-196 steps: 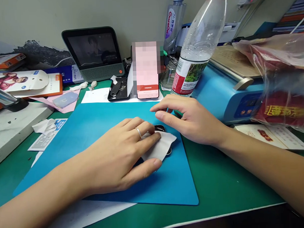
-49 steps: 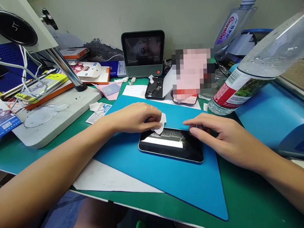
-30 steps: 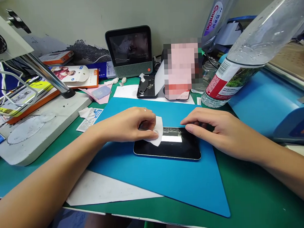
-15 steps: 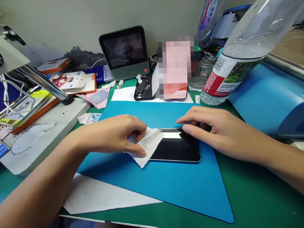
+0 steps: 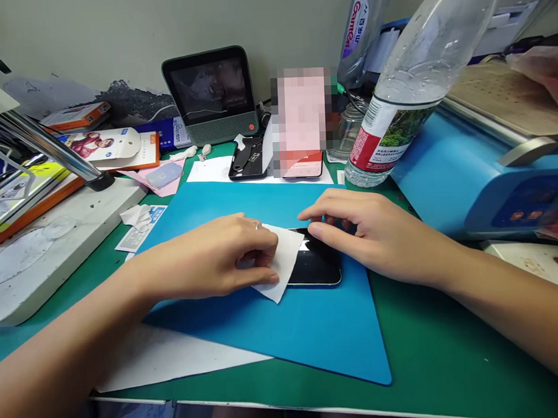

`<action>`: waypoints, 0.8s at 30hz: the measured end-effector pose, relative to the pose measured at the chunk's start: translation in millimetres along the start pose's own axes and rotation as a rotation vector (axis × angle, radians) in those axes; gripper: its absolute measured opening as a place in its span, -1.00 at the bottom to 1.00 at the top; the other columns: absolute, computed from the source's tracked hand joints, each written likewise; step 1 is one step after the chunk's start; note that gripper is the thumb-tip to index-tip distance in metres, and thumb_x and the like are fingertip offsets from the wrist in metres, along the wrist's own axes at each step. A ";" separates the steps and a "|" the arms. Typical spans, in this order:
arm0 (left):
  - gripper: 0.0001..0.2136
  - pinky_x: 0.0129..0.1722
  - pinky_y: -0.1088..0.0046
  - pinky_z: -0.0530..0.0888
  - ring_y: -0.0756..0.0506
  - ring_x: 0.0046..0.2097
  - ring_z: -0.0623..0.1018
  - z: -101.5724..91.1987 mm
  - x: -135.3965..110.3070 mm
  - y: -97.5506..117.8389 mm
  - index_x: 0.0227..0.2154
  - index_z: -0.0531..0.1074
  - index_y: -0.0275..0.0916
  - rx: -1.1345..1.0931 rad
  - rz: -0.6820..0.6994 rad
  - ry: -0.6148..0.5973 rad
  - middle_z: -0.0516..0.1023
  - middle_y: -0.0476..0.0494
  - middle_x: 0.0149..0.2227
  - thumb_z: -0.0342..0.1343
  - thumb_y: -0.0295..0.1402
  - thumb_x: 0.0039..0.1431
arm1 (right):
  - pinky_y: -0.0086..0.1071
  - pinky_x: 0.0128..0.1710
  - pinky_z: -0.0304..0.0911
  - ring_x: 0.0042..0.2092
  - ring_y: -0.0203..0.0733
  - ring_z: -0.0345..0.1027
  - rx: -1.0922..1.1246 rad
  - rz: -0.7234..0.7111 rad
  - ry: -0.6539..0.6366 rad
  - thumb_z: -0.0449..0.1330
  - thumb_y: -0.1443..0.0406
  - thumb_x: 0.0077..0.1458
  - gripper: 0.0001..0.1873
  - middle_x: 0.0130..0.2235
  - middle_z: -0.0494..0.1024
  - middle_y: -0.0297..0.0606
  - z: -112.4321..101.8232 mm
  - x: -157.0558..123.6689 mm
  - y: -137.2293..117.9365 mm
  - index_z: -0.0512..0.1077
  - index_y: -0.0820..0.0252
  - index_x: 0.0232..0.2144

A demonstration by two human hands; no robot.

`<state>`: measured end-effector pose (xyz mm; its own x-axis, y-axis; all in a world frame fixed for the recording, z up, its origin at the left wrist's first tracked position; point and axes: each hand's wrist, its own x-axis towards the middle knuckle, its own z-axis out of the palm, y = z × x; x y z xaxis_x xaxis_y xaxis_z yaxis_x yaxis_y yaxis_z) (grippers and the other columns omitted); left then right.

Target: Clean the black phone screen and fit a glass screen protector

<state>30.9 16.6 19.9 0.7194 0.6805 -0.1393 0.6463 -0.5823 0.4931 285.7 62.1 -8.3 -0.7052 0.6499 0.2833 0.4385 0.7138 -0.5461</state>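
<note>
Phone (image 5: 316,267) flat on the blue mat (image 5: 320,335), right between the two hands, its long axis apparently running side to side! The left hand (image 5: 230,256) has the near claim, over the left end, thumb and curled fingers pinching the white cloth (image 5: 287,252), which hides that end. Across at the far right corner, the right hand (image 5: 366,227) is loosely spread, thumb and forefinger apart, holding nothing; whether its thumb touches the glass, can't tell.
</note>
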 end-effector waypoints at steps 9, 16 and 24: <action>-0.78 -0.26 0.39 0.21 -0.02 -0.36 0.31 26.0 9.5 14.0 -0.39 0.25 -0.20 0.122 0.157 0.164 0.36 0.04 -0.41 0.05 -0.40 0.42 | -0.20 -0.03 0.34 -0.06 -0.04 0.52 0.005 -0.044 0.050 0.15 0.27 0.30 -0.77 -0.11 0.67 -0.16 -1.8 -3.4 1.2 0.59 0.17 -0.11; -0.88 -0.12 0.30 0.31 -0.09 -0.16 0.46 30.1 12.6 13.9 -0.15 0.44 -0.22 0.164 0.273 0.212 0.58 -0.15 -0.10 -0.01 -0.42 0.47 | -0.24 -0.03 0.34 -0.06 -0.07 0.52 0.037 -0.048 0.087 0.08 0.27 0.37 -0.73 -0.10 0.68 -0.17 -1.1 -2.4 3.9 0.58 0.19 -0.11; -0.81 -0.02 0.27 0.33 -0.14 0.03 0.51 20.5 11.3 6.7 -0.01 0.47 -0.18 0.245 0.239 0.205 0.55 -0.16 0.09 -0.02 -0.33 0.49 | -0.25 -0.07 0.34 -0.09 -0.07 0.52 0.098 -0.005 0.154 0.03 0.22 0.40 -0.66 -0.12 0.67 -0.15 -1.4 -0.7 5.5 0.58 0.22 -0.12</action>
<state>48.5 11.3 4.1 0.8072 0.5733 0.1406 0.5264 -0.8069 0.2678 289.4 65.9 -10.4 -0.6103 0.6839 0.3999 0.3733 0.6935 -0.6162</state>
